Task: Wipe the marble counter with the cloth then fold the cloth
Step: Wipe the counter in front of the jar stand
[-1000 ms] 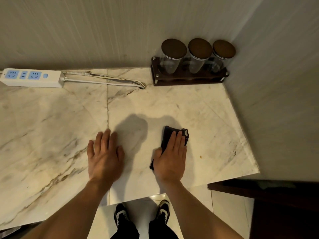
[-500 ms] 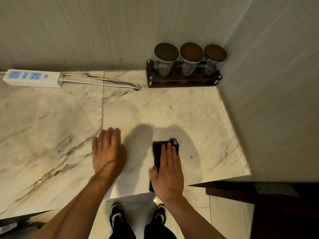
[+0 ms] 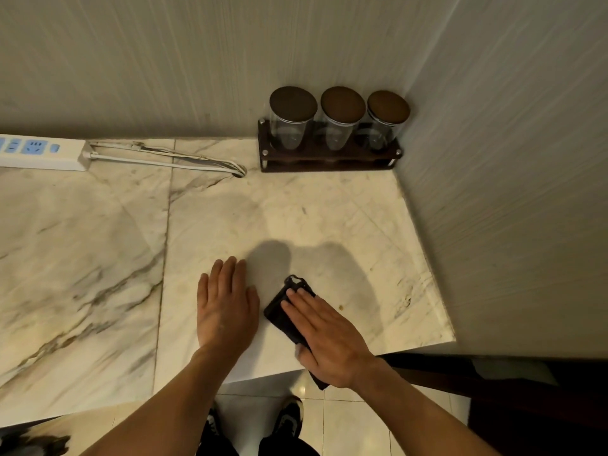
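Marble counter fills the corner between two pale walls, lit warm and dim. On it, near the front edge, lies the dark cloth, a narrow folded strip whose long axis runs diagonally, its far end pointing up and left toward the back wall, its near end hanging past the counter edge. Most of the cloth is hidden under the right hand; only the far tip, one long side and the dangling corner show (how many layers it has cannot be told). That hand lies flat on it, fingers straight and close together, angled up-left, forearm coming from the lower right. Just beside the cloth, the left hand rests palm down on bare marble, fingers extended and together, pointing away. At the back stand three lidded jars and a power strip, cut off at the left.
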The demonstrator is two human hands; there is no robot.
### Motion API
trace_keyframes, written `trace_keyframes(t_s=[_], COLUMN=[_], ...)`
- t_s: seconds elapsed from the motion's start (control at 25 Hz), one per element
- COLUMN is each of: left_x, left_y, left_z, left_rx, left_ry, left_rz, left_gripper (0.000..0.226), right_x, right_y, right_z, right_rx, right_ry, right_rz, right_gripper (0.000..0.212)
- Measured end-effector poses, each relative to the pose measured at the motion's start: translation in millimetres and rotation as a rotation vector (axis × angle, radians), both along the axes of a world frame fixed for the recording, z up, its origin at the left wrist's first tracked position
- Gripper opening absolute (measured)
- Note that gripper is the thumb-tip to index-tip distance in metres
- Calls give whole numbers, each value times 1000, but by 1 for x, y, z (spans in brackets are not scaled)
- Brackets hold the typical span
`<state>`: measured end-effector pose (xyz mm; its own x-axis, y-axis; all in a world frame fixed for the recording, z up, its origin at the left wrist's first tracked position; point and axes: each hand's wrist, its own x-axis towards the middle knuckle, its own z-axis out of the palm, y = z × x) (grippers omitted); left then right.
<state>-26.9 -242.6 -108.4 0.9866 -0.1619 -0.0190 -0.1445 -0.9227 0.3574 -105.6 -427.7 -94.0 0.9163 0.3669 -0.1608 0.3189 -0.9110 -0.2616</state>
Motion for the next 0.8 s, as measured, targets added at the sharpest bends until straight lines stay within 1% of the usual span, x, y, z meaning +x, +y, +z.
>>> trace_keyframes(t_s=[0.12, 0.4, 0.64, 0.8], left_x=[0, 1, 2, 2], left_y=[0, -1, 0, -1], left_z=[-4, -5, -4, -3], left_rx=[30, 59, 120, 127], left_ry=[-8, 19, 15, 27], left_rz=[-2, 10, -3, 2], left_gripper=[56, 57, 55, 55], right_x=[12, 49, 88, 110], right_y=[-11, -28, -42, -47], right_z=[2, -1, -5, -6], right_rx=[18, 13, 26, 35], right_ry=[32, 22, -3, -16], right_rz=[88, 146, 154, 139], right_gripper=[67, 66, 66, 67])
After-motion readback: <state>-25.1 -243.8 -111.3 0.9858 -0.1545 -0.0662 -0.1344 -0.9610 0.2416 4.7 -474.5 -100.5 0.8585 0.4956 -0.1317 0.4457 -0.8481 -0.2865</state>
